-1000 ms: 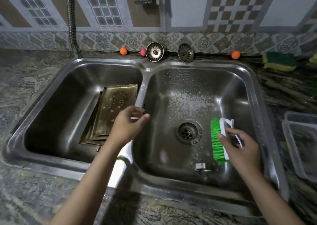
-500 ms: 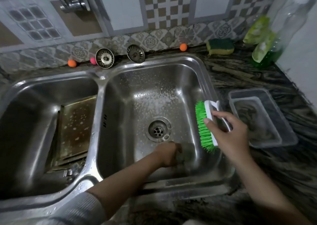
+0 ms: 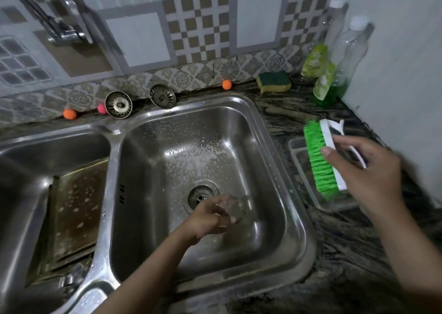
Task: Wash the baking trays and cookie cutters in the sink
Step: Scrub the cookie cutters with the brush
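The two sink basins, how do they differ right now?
The left basin holds stacked baking trays leaning against its wall; the right basin holds none. The left hand reaches into the right basin beside its drain; no hand is in the left basin. Suds speckle the right basin's back wall, while the left basin's looks plain. Both are steel.

Soapy baking trays (image 3: 74,208) (stacked, tilted) lie in the left basin (image 3: 28,151).
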The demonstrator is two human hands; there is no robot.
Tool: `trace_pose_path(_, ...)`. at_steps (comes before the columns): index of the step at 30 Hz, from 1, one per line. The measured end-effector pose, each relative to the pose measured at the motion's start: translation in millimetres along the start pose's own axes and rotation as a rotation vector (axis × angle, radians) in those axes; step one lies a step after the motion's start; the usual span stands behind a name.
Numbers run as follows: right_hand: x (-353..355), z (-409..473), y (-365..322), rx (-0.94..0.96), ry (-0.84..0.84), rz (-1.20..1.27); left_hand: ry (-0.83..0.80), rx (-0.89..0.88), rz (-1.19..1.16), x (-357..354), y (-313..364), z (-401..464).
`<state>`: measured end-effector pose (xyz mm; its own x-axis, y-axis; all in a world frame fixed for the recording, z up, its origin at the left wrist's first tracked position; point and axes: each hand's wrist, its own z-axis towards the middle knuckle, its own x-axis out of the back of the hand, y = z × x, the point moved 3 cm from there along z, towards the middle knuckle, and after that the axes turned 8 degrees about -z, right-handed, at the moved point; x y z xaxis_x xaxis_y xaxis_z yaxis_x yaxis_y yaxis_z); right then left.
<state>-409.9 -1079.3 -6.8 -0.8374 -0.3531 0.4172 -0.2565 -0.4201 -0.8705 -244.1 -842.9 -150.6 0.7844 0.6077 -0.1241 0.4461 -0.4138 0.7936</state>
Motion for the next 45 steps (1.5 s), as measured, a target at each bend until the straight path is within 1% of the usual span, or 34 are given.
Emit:
trace_pose_path(5, 14.1, 8.5, 21.2, -0.012, -0.036, -0.131, 0.005, -0.030, -0.193, 0.5, 6.8, -3.4)
trace_pose_path(9, 12.8, 9.6, 32.5, -0.008, -0.112, -0.272, 0.015, -0.072, -0.355, -0.4, 8.6, -5.5)
trace_pose_path(15, -4.6, 4.8, 40.7, 0.022, -0.237, -0.540, 0.022, -0.180, -0.386, -7.4, 19.1, -9.5)
trace_pose_path(19, -11.7, 1.4, 46.5, 0.070, -0.252, -0.638, 0.032, -0.242, -0.416, -12.2, 27.4, -12.8)
trace_pose_path(21, -10.5, 2.4, 43.6, 0.064, -0.223, -0.608, 0.052, -0.255, -0.450, -12.2, 29.6, -11.9)
trace_pose_path(23, -5.7, 5.5, 37.2, 0.074, -0.150, -0.567, 0.060, -0.271, -0.510, -11.8, 31.5, -11.9)
trace_pose_path(27, 2.3, 9.8, 20.4, 0.104, -0.033, -0.515, -0.001, -0.299, -0.599, -15.2, 35.9, -15.3)
trace_pose_path(29, 1.5, 4.1, 11.7, 0.165, 0.018, -0.528, -0.021, -0.310, -0.620, -18.7, 38.9, -17.7)
trace_pose_path(31, -5.9, -8.0, 0.1, 0.201, 0.024, -0.420, -0.022, -0.324, -0.635, -22.2, 41.5, -18.8)
trace_pose_path(33, -22.3, -22.3, -10.3, 0.219, -0.040, -0.253, -0.010, -0.333, -0.648, -23.8, 42.8, -19.8)
trace_pose_path(34, -33.6, -29.8, -13.6, 0.202, -0.093, -0.175, 0.000, -0.334, -0.648, -24.0, 43.5, -20.1)
trace_pose_path(35, -46.7, -37.5, -15.2, 0.146, -0.151, -0.094, 0.012, -0.335, -0.642, -23.7, 43.1, -19.5)
trace_pose_path(37, -74.4, -53.6, -16.8, -0.034, -0.259, 0.051, 0.038, -0.347, -0.633, -24.0, 43.4, -20.1)
trace_pose_path(38, -87.6, -61.1, -16.7, -0.095, -0.283, 0.090, 0.045, -0.358, -0.640, -24.7, 43.9, -21.2)
trace_pose_path(43, -136.5, -70.5, -20.6, -0.219, -0.240, 0.182, 0.090, -0.405, -0.661, -19.5, 39.9, -28.4)
trace_pose_path(45, -151.3, -67.1, -16.8, -0.245, -0.230, 0.153, 0.111, -0.397, -0.641, -12.4, 34.8, -31.4)
